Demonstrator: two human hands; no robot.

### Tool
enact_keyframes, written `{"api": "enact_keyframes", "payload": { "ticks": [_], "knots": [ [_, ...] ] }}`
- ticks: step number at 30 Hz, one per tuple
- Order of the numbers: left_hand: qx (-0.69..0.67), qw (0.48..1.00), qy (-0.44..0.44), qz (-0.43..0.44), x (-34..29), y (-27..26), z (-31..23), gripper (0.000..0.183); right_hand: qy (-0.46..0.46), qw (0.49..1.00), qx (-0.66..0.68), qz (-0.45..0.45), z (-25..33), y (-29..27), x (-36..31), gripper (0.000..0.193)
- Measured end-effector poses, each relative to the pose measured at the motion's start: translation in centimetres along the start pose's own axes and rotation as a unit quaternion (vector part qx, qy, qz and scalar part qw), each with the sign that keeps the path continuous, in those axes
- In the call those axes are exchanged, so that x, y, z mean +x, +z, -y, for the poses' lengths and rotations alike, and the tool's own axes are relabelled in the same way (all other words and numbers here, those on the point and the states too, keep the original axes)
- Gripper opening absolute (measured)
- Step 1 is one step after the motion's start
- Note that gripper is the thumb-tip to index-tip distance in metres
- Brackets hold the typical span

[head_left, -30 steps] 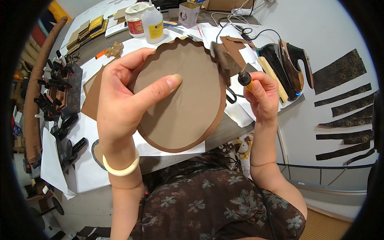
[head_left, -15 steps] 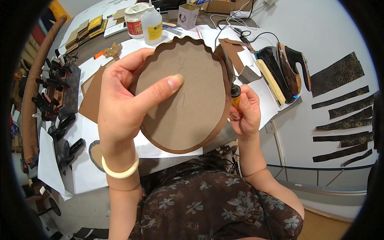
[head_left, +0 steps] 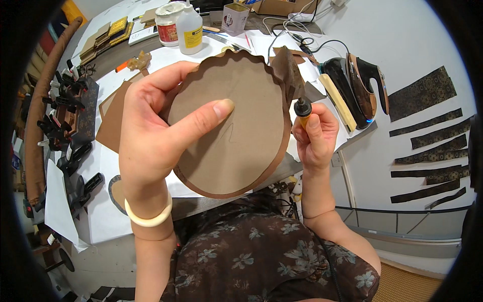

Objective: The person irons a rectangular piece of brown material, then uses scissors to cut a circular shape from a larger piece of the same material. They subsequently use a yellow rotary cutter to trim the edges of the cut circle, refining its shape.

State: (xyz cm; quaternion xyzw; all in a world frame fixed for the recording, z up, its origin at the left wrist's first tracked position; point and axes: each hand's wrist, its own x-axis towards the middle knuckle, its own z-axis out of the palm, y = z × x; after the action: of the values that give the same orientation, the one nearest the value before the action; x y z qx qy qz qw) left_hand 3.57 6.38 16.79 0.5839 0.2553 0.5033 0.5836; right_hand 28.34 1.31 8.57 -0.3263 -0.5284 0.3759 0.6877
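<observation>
Close in front of me, my left hand [head_left: 151, 126] grips an oval brown panel [head_left: 226, 136], thumb flat on its face and fingers behind. Pencil marks show on the panel's taupe face. A darker brown border runs round it, wavy along the top. To the right of the panel, my right hand [head_left: 317, 136] is closed round a tool with a yellow handle and black collar [head_left: 303, 106]. A dark pointed piece [head_left: 286, 73] lies between the tool's tip and the panel's upper right edge; whether it is a blade or loose fabric I cannot tell.
Behind the panel stand a squeeze bottle [head_left: 190, 35] and a white-and-red tub [head_left: 168, 25]. An iron [head_left: 370, 83] with cords sits at the right. Black clips [head_left: 73, 100] line a box at the left. White paper [head_left: 110, 221] covers much of the table.
My right hand and its tool have moved a little right and up, away from the panel's edge. The panel has shifted slightly, still in my left hand.
</observation>
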Motion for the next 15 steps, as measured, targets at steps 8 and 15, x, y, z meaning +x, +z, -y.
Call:
{"api": "enact_keyframes", "payload": {
  "ticks": [8, 15],
  "knots": [
    [-0.059, 0.997, -0.045, -0.007, 0.3, 0.4, 0.0, 0.030, -0.003, 0.997, 0.073, -0.015, -1.1, -0.1, 0.0, 0.026],
    [-0.074, 0.996, -0.046, -0.007, 0.5, 0.4, 0.2, 0.032, -0.045, 0.997, 0.054, -0.039, -1.5, 0.2, -0.3, 0.026]
  ]
}}
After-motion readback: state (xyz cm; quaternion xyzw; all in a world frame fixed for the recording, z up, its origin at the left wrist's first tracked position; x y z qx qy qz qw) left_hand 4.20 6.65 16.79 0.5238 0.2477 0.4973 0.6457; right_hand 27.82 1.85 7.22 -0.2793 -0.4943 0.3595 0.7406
